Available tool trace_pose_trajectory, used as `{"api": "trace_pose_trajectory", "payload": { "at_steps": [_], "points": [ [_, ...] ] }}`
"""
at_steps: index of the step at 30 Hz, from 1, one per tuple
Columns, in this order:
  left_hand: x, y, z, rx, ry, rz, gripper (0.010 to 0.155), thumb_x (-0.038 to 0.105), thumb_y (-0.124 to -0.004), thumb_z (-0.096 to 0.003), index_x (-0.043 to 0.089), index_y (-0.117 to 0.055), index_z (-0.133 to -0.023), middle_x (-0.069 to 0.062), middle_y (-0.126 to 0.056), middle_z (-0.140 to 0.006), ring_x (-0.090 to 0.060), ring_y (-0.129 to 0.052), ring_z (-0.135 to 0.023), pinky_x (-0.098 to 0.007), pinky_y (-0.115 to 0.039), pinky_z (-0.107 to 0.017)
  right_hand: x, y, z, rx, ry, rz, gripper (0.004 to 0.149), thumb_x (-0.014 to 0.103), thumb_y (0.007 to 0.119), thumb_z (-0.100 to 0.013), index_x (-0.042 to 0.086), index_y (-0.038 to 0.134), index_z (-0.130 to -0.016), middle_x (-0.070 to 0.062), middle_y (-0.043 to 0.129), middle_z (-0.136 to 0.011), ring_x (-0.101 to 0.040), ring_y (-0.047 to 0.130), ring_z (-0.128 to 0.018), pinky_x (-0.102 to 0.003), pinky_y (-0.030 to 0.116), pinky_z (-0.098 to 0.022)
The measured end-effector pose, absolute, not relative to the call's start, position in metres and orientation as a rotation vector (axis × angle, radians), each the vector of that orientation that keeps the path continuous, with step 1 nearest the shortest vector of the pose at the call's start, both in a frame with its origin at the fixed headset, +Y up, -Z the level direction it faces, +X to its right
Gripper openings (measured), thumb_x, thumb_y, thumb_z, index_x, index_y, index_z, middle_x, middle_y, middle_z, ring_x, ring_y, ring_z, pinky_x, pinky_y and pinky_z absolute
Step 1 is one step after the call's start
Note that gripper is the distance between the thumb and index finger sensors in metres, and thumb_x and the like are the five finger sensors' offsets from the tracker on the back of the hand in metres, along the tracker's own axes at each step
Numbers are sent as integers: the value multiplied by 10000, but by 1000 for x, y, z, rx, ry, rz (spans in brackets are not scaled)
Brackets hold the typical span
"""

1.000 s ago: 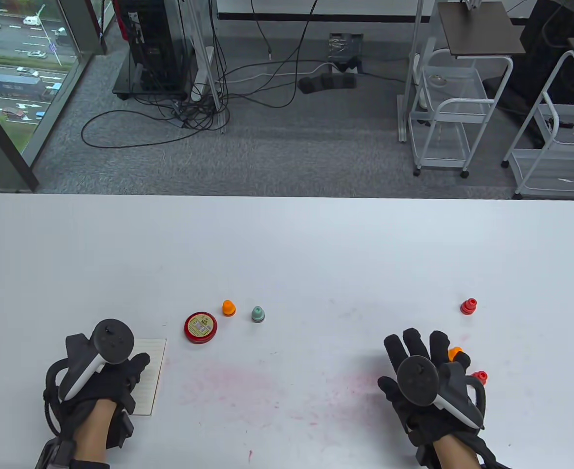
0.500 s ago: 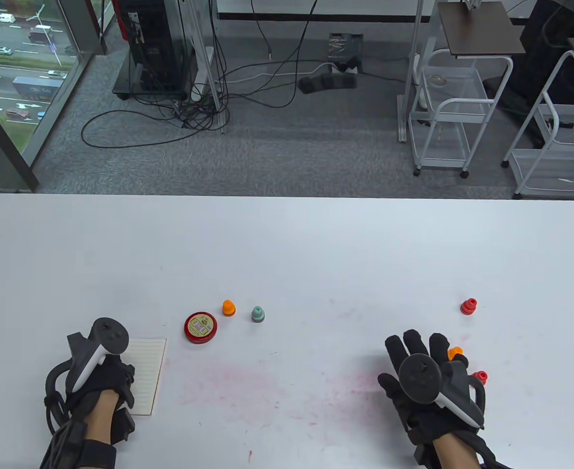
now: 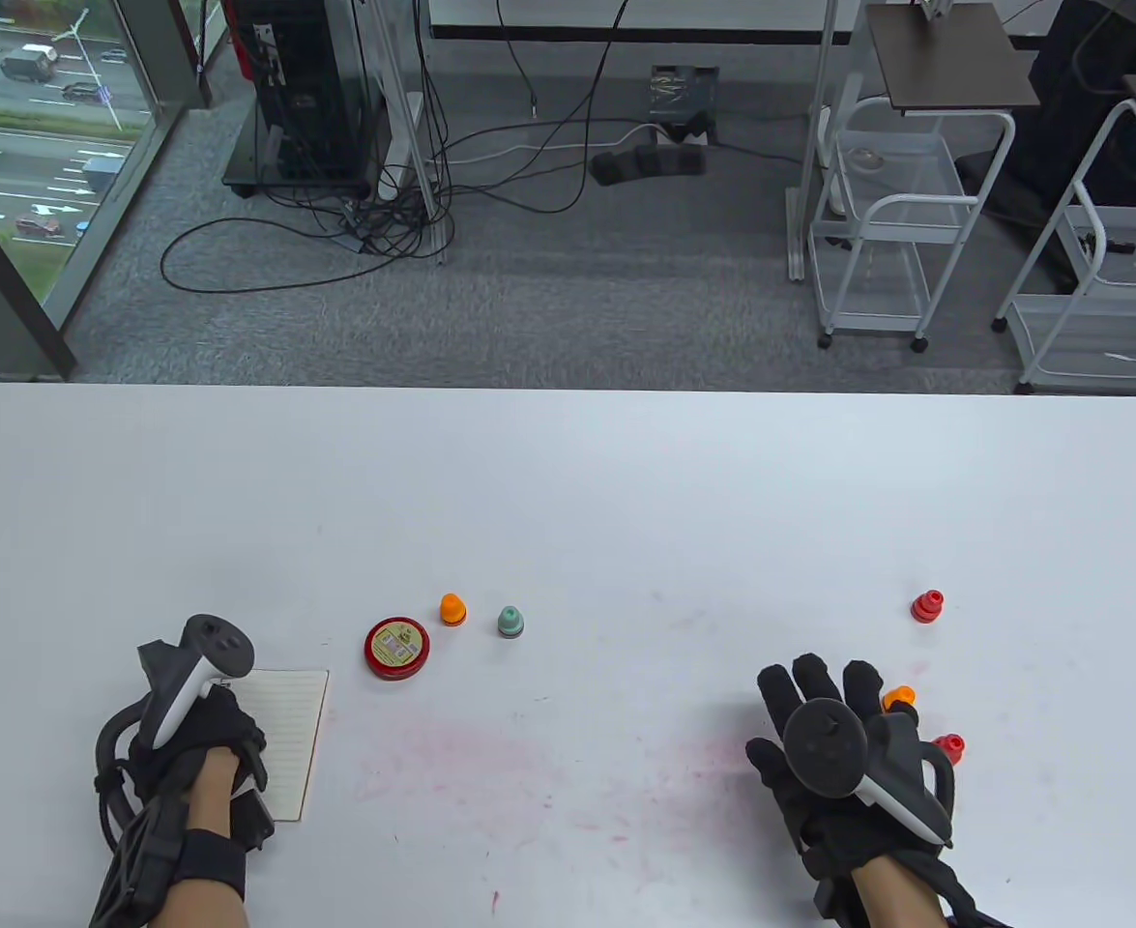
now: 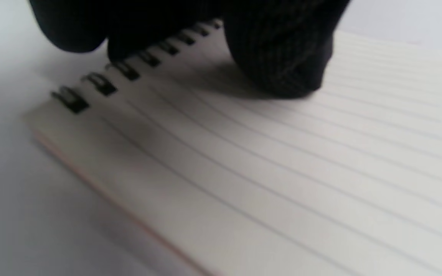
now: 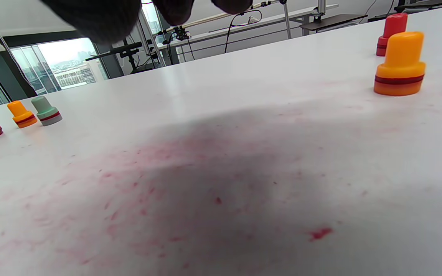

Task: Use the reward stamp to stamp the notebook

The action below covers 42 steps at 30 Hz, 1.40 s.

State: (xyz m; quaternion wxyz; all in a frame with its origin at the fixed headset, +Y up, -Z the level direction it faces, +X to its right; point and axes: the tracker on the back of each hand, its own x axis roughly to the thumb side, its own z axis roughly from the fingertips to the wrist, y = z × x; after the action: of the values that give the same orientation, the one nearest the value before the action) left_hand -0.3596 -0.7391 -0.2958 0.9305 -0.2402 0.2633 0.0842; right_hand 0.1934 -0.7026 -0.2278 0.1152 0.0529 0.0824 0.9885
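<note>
Left hand pressing on notebook, fingers flat on lined page beside spiral binding. Right hand spread open, palm down, gripping nothing. Orange stamp just beyond fingertips, red stamp just right of hand. Advice: pinch stamp by knob, keep upright, carry across bench, press squarely on bare page right of left hand.

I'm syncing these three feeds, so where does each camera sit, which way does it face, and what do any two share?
Table view: above, looking down at the table; left hand on the notebook, right hand flat.
Left wrist view: low, facing the notebook; fingertips on the page.
Right wrist view: low, across the table; fingertips along the top edge.
Shared by table and right wrist views: orange stamp.
</note>
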Motion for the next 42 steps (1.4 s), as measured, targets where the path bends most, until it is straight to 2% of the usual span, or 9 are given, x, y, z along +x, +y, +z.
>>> {"api": "trace_pose_trajectory", "payload": {
  "at_steps": [3,6,10,15,17,19,26,31,42],
  "points": [
    [-368,-740,-288,-402,558,296,567,369,-915,-357,161,-746,-857,-34,-826,-749,-211,-857,-588,-513,-784,-532,190,-704,-228,171,227,2919,677,464,660,-504,226,430,-1094,-167,343,-1192,-617,234,-998,-852,316,-618],
    [-364,-738,-284,-329,548,305,363,336,-940,-346,248,-839,-684,36,-891,-685,-231,-896,-623,-506,-792,-556,187,-705,-228,194,225,2921,673,463,660,-503,225,439,-1093,-166,354,-1191,-620,262,-996,-845,335,-625],
    [-362,-732,-279,-268,540,279,302,357,-964,-316,302,-884,-602,105,-974,-628,-185,-992,-562,-448,-871,-505,187,-702,-226,266,87,2876,634,438,675,-491,216,530,-1067,-168,461,-1169,-606,381,-993,-811,443,-634],
    [-371,-710,-264,-230,461,437,282,370,-995,-303,316,-919,-569,116,-1016,-576,-164,-1029,-495,-425,-902,-468,187,-693,-222,295,-33,2846,617,426,681,-486,212,566,-1054,-169,516,-1155,-601,449,-986,-796,490,-634],
    [-368,-699,-256,-175,355,477,275,377,-998,-302,330,-922,-562,127,-1019,-569,-151,-1029,-495,-420,-899,-482,186,-690,-220,318,-93,2838,606,419,686,-482,208,595,-1043,-159,561,-1142,-592,494,-979,-788,517,-631],
    [-360,-686,-247,-101,186,502,265,383,-998,-302,339,-926,-552,135,-1022,-558,-140,-1031,-487,-418,-898,-488,184,-688,-219,373,-167,2814,591,412,689,-478,205,625,-1028,-154,611,-1123,-580,550,-968,-772,555,-627],
    [-319,-654,-219,48,4,611,253,374,-988,-314,321,-923,-553,114,-1017,-543,-148,-1019,-464,-430,-891,-482,176,-686,-214,478,-201,2793,569,405,688,-478,210,655,-1011,-140,641,-1111,-566,600,-956,-758,581,-626],
    [-282,-648,-221,15,-42,770,261,348,-938,-387,267,-872,-626,52,-949,-592,-185,-956,-474,-469,-844,-490,179,-684,-211,492,-233,2764,559,401,690,-476,212,673,-1002,-132,666,-1102,-560,622,-954,-796,542,-615],
    [-180,-672,-251,-184,-179,946,281,356,-953,-391,273,-875,-647,63,-966,-615,-181,-986,-479,-453,-880,-474,181,-680,-207,500,-289,2732,548,399,692,-475,207,695,-988,-131,705,-1081,-549,659,-940,-799,544,-609]
  ]
}}
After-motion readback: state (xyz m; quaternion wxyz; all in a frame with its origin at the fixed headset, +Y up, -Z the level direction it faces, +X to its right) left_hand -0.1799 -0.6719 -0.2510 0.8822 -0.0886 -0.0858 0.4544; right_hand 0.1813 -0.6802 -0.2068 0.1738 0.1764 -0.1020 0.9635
